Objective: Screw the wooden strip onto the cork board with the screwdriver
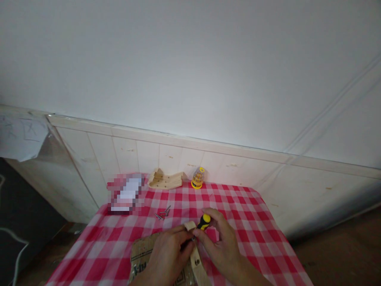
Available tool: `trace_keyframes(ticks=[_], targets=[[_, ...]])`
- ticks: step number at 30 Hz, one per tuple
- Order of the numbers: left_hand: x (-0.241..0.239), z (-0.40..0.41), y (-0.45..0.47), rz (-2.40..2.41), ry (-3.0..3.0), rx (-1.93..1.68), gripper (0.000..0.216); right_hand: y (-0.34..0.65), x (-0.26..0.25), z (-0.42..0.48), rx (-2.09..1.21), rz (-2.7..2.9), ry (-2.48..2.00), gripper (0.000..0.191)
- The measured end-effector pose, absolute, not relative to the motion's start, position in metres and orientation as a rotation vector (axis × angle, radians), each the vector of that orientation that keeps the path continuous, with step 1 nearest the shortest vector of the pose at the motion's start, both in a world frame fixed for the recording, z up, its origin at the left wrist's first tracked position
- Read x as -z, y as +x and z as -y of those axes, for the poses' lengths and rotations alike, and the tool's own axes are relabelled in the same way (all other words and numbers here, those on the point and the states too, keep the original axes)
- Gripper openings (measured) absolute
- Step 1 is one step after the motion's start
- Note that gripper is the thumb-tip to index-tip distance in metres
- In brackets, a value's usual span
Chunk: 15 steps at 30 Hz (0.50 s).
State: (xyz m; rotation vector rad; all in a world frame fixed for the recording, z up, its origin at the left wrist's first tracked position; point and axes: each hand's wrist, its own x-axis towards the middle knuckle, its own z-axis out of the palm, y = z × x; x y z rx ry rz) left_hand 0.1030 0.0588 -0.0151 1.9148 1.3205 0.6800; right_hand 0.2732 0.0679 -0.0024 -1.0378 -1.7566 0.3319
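Observation:
In the lower middle of the head view, my right hand [224, 248] grips a short screwdriver [204, 221] with a yellow and black handle. My left hand [168, 252] is closed on a pale wooden piece [200, 270] with a hole in it, steadying it just left of the screwdriver. The screwdriver's tip points down toward the wood near my left fingertips, where a small metal part shows; fingers partly hide the contact. Under my left hand lies a brown cardboard piece [143, 248] with dark print. Several loose screws [163, 213] lie on the cloth beyond it.
A red and white checked cloth [247, 214] covers the table. Along its back edge stand a curved wooden part [166, 181] with holes and a yellow-based clear bit case [197, 178]. A blurred-out object [126, 194] sits at back left. A white wall [190, 79] rises behind.

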Motion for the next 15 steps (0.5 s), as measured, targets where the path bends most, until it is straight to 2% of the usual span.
trace_keyframes(ticks=[5, 9, 15], targets=[[0.014, -0.059, 0.102, -1.318, 1.915, -0.692, 0.023, 0.271, -0.004, -0.068, -0.231, 1.843, -0.949, 0.041], [0.012, -0.059, 0.102, -1.330, 1.951, -0.643, 0.023, 0.268, -0.005, -0.068, -0.271, 1.837, -0.962, 0.036], [0.014, -0.058, 0.102, -1.379, 2.008, -0.613, 0.024, 0.268, 0.010, -0.063, -0.377, 1.850, -1.027, 0.040]])
